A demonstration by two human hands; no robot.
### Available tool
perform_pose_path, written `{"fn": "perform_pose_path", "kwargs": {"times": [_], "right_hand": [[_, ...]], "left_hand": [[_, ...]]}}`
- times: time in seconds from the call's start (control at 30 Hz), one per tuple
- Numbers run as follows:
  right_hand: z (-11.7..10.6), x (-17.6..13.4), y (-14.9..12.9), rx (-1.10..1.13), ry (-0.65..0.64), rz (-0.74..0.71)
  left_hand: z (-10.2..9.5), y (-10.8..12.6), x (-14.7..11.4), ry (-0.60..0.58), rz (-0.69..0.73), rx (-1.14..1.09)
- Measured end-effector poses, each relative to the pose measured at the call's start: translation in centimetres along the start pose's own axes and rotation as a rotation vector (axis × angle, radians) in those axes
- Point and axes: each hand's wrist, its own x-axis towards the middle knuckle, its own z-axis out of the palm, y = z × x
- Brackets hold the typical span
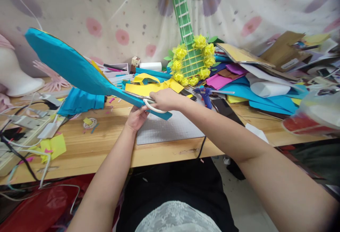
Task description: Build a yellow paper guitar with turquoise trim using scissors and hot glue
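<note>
l hand (pixel 136 118) is closed round the narrow stem of a big blue paddle-shaped pc (pixel 71 65), palm side up, thumb & fingers curled on it from below. r hand (pixel 165 100) is closed on the white handles of a pair of scissors (pixel 148 105), back of the hand up; how far the scissor blades are apart, can't tell. blades point left & lie along the stem, just above the l hand; can't tell if they bite into it.

blue pc is held tilted above the table (pixel 101 136): broad rounded end up at far left, stem running down to the right, its squared end past the l hand & over a grey cutting mat (pixel 170 131). a bit of yellow shows along its back edge.

behind the hands: yellow paper (pixel 143 89), then a green craft guitar (pixel 189 62) w/ yellow paper flowers round its body, leaning nr the patterned curtain (pixel 79 5). blue glue gun (pixel 205 97) & dark phone (pixel 225 111) are to the right of the mat, w/ a messy paper pile (pixel 265 86) beyond. on the left side: pleated blue paper (pixel 82 101), small tape roll (pixel 90 123), & a power strip (pixel 18 143) w/ tangled cables nr the table's left end.
</note>
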Motion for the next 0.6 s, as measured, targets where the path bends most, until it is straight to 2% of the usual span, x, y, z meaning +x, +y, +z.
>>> {"fn": "perform_pose_path", "kwargs": {"times": [0.6], "right_hand": [[-0.88,-0.86,-0.03,-0.014,-0.043,0.024]], "left_hand": [[0.34,0.12,-0.22,0.012,-0.015,-0.062]]}}
